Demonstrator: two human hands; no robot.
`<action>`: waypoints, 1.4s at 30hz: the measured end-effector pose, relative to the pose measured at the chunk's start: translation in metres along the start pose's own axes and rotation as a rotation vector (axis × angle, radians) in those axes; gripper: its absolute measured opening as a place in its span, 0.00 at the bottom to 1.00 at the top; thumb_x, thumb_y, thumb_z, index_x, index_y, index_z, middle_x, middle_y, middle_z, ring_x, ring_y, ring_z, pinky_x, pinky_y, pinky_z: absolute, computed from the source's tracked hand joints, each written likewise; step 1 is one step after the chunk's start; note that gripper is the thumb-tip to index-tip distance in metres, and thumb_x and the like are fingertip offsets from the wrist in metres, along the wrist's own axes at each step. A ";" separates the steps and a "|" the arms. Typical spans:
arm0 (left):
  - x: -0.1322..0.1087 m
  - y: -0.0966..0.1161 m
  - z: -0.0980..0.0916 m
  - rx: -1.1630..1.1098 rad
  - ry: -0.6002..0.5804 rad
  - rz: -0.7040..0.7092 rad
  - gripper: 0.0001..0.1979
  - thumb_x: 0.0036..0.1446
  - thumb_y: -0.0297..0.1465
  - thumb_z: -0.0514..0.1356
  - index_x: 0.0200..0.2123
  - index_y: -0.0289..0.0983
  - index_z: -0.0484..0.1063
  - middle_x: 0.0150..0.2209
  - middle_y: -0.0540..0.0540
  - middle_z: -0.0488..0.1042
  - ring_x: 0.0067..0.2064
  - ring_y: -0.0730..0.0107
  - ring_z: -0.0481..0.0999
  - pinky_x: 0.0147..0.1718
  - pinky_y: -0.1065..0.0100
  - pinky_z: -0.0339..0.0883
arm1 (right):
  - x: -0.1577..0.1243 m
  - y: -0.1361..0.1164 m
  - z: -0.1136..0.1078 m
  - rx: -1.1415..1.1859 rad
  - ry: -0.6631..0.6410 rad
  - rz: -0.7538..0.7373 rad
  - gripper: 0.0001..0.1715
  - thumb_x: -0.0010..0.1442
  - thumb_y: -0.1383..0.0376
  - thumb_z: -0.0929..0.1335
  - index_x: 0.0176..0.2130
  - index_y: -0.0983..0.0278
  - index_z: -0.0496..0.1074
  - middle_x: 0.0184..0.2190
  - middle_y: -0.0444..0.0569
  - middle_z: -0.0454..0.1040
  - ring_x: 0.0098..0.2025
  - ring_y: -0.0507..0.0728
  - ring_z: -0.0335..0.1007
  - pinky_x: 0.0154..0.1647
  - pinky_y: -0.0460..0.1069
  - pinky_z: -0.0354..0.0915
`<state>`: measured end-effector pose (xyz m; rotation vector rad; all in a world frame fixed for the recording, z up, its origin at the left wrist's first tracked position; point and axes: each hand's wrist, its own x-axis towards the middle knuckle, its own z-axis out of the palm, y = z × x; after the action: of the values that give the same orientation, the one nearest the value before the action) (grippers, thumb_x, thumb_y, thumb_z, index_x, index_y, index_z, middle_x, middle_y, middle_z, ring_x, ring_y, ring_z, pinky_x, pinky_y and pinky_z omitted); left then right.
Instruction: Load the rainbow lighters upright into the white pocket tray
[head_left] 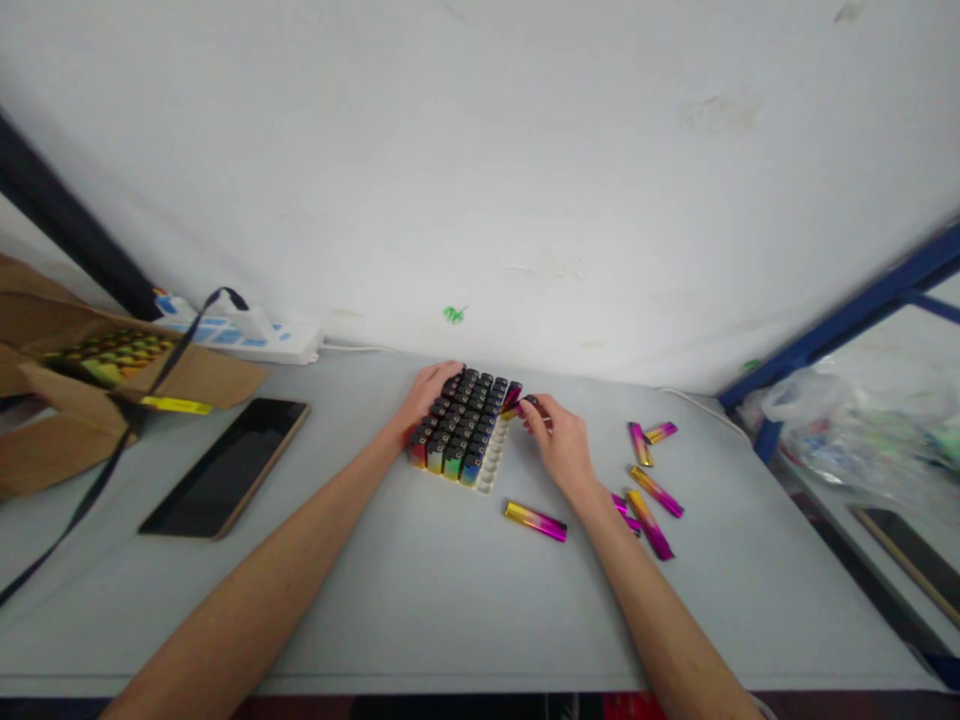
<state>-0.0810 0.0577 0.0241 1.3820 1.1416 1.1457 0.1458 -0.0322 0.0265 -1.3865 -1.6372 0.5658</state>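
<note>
A white tray (pixel 487 474) stands on the grey table, filled with rows of black-topped coloured lighters (pixel 454 430); round holes show along its right side. My left hand (pixel 433 392) is closed against the tray's back left edge, with its fingertips partly hidden. At the tray's back right, my right hand (pixel 556 432) pinches a yellow and purple lighter (pixel 515 411) over the right-hand column. Another yellow and purple lighter (pixel 535 521) lies in front of the tray. Several more lighters (pixel 655 494) are scattered to the right, some partly behind my right forearm.
An open cardboard box (pixel 217 376) holding more lighters is at the left, with a dark strap (pixel 105 470) across it. Near it lie a phone (pixel 225 468) and a power strip (pixel 281 342). Plastic bags (pixel 832 430) sit beyond the blue frame (pixel 847 305) at the right.
</note>
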 end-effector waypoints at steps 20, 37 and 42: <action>0.003 -0.003 -0.001 -0.027 -0.024 0.077 0.18 0.54 0.49 0.62 0.26 0.42 0.66 0.28 0.50 0.69 0.37 0.61 0.68 0.44 0.60 0.66 | -0.031 -0.020 -0.050 -0.295 -0.313 -0.135 0.16 0.74 0.51 0.68 0.43 0.59 0.78 0.38 0.50 0.80 0.40 0.60 0.75 0.46 0.54 0.69; 0.002 -0.003 -0.002 -0.042 -0.043 0.085 0.18 0.55 0.48 0.62 0.24 0.43 0.64 0.26 0.51 0.67 0.34 0.62 0.66 0.42 0.60 0.65 | -0.061 -0.015 -0.069 0.054 -0.249 0.047 0.15 0.65 0.52 0.75 0.45 0.58 0.81 0.34 0.47 0.78 0.36 0.59 0.75 0.39 0.53 0.71; 0.002 -0.003 -0.002 -0.040 -0.043 0.088 0.18 0.55 0.48 0.62 0.24 0.43 0.64 0.26 0.51 0.67 0.34 0.61 0.67 0.42 0.60 0.66 | -0.039 -0.019 -0.050 0.549 -0.042 0.198 0.23 0.57 0.44 0.78 0.41 0.58 0.81 0.38 0.50 0.78 0.41 0.60 0.75 0.43 0.55 0.73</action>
<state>-0.0831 0.0603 0.0216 1.4309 1.0308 1.1893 0.1767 -0.0835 0.0536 -1.1289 -1.2486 1.0750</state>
